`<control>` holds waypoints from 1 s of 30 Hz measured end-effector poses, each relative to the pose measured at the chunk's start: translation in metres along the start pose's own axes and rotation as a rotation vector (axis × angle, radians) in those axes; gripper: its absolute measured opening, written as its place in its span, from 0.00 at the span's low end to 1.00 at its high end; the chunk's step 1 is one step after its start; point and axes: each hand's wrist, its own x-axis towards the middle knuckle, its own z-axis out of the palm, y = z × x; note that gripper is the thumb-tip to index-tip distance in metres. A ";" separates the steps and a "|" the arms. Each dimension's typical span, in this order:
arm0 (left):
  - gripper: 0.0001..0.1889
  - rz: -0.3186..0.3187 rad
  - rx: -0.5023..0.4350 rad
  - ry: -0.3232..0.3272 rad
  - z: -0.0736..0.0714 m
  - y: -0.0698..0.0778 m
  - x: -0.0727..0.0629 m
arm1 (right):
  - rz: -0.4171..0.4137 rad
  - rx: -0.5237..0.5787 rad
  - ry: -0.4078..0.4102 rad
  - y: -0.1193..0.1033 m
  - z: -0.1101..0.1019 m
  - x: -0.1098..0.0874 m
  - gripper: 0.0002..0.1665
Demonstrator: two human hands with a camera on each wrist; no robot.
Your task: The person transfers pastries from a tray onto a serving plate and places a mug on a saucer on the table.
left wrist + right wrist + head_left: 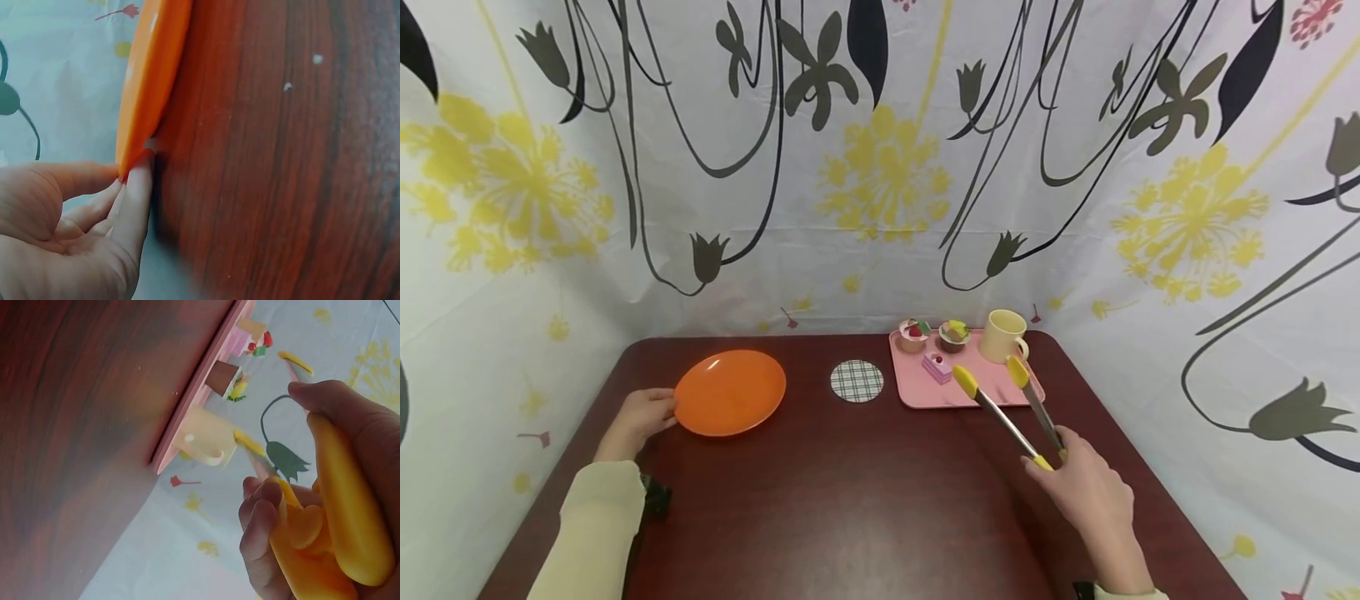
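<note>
My left hand [642, 419] pinches the left rim of an orange plate [730, 392] at the table's back left. In the left wrist view the thumb lies on the upper side of the plate [150, 81] and fingers are under its edge. My right hand [1086, 483] grips yellow-tipped metal tongs [1011, 425], their arms spread with nothing between the tips. The tips overlap the front of a pink tray [917, 392] in the head view. On that tray are two cupcakes, one with a red berry [913, 335] and one with yellow topping [954, 336], a purple cake slice [937, 367] and a cream mug [1002, 337].
A round checked coaster [857, 381] lies between plate and tray. The dark wooden table [835, 508] is bordered at the back and sides by a floral-print white cloth [880, 275].
</note>
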 end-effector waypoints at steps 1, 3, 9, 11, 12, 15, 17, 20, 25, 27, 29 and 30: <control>0.32 -0.003 -0.009 -0.012 -0.001 0.000 0.000 | -0.007 0.001 0.001 -0.001 0.001 0.001 0.53; 0.33 -0.010 -0.017 -0.027 -0.002 -0.002 0.001 | -0.025 0.007 0.004 -0.004 0.005 0.002 0.51; 0.34 -0.024 -0.077 -0.024 0.000 -0.006 0.001 | -0.086 0.024 0.017 -0.013 0.017 0.010 0.51; 0.34 -0.032 -0.110 -0.018 0.002 -0.008 0.001 | -0.097 0.034 0.010 -0.016 0.020 0.013 0.50; 0.34 -0.037 -0.123 -0.015 0.003 -0.010 0.000 | -0.097 0.039 0.004 -0.016 0.022 0.014 0.49; 0.34 -0.039 -0.126 0.001 0.007 -0.013 0.000 | -0.102 0.048 -0.007 -0.019 0.026 0.018 0.45; 0.33 -0.037 -0.122 0.021 0.008 -0.013 0.000 | -0.113 0.046 -0.004 -0.021 0.028 0.021 0.42; 0.33 -0.029 -0.101 0.051 0.009 -0.013 0.000 | -0.136 0.045 0.006 -0.024 0.032 0.027 0.39; 0.33 -0.028 -0.105 0.058 0.012 -0.012 -0.002 | -0.125 0.049 0.022 -0.028 0.037 0.036 0.33; 0.33 -0.023 -0.107 0.055 0.013 -0.012 -0.002 | -0.121 0.054 0.022 -0.029 0.038 0.039 0.31; 0.33 -0.022 -0.109 0.060 0.015 -0.012 -0.002 | -0.118 0.064 0.019 -0.029 0.040 0.042 0.30; 0.33 -0.022 -0.110 0.063 0.015 -0.012 -0.002 | -0.118 0.067 0.020 -0.029 0.041 0.044 0.29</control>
